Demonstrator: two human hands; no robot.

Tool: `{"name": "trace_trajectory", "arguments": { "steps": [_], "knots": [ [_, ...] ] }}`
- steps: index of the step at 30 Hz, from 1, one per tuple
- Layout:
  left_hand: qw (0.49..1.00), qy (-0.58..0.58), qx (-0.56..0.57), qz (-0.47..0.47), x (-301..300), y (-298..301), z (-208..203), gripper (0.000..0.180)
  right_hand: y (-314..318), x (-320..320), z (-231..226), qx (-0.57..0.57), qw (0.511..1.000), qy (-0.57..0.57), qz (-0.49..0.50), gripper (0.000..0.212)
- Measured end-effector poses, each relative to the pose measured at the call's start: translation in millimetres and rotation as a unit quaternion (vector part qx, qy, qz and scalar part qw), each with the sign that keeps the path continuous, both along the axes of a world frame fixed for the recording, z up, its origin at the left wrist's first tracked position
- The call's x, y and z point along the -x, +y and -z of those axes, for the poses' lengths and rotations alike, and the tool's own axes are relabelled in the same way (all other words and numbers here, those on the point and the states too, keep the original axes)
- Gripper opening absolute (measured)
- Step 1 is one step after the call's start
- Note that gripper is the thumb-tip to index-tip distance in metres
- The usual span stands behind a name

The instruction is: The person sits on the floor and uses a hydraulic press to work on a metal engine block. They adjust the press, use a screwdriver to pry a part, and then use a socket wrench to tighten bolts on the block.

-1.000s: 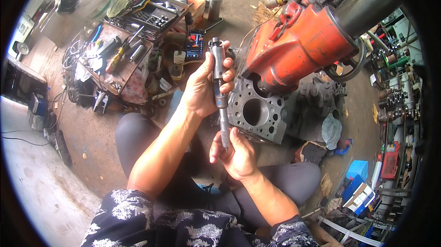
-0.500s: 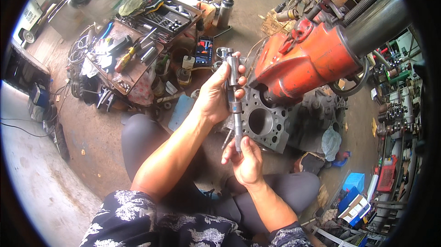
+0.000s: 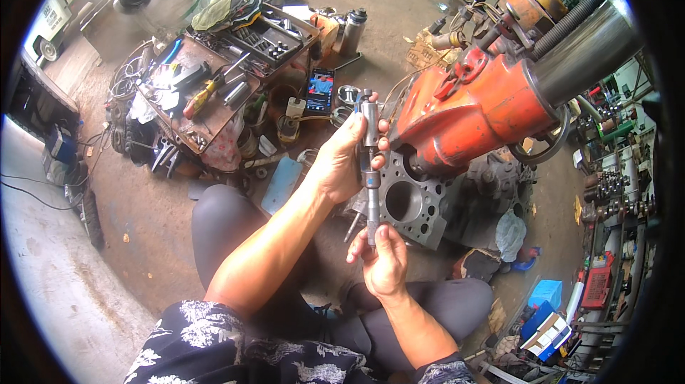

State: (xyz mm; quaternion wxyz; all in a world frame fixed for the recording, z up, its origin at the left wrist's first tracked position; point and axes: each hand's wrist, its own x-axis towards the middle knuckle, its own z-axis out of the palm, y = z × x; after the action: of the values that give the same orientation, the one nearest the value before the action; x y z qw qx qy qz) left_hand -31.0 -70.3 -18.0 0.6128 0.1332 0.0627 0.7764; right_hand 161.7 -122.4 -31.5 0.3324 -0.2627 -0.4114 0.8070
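Observation:
A slim steel micrometer stands nearly upright between my two hands, in front of my chest. Its upper, thicker cylinder lies in my left hand, with the thumb on one side and the fingers curled around the other. At the lower end, my right hand pinches the knurled thimble between thumb and fingers. Just beyond and to the right is a grey engine block with a large round bore. Over that block leans an orange boring machine, its lower end at another bore, which it partly hides.
A phone with a lit screen stands behind my left hand. Left of it, a metal tray holds a yellow screwdriver and other tools. A steel flask stands farther back. Racks of machine parts line the right side.
The whole view has shifted slightly, so the hands and micrometer sit a little lower and farther right. Both hands keep their grip. The phone's picture has changed.

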Motion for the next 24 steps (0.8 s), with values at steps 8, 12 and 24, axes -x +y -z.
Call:
{"name": "trace_trajectory", "arguments": {
  "steps": [8,12,24],
  "knots": [
    [1.0,-0.022,-0.013,0.006,0.4,3.4,2.0,0.057,4.1,-0.4,0.6,-0.026,0.999,-0.023,-0.008,0.032],
    [1.0,-0.002,-0.005,0.0,-1.1,3.9,2.2,0.056,2.1,0.0,3.4,-0.03,0.999,-0.019,-0.006,0.029],
    [0.998,-0.049,-0.021,0.019,-3.2,4.0,3.1,0.053,2.0,-1.4,-0.9,0.081,0.995,0.038,-0.038,0.043]
  ]
}}
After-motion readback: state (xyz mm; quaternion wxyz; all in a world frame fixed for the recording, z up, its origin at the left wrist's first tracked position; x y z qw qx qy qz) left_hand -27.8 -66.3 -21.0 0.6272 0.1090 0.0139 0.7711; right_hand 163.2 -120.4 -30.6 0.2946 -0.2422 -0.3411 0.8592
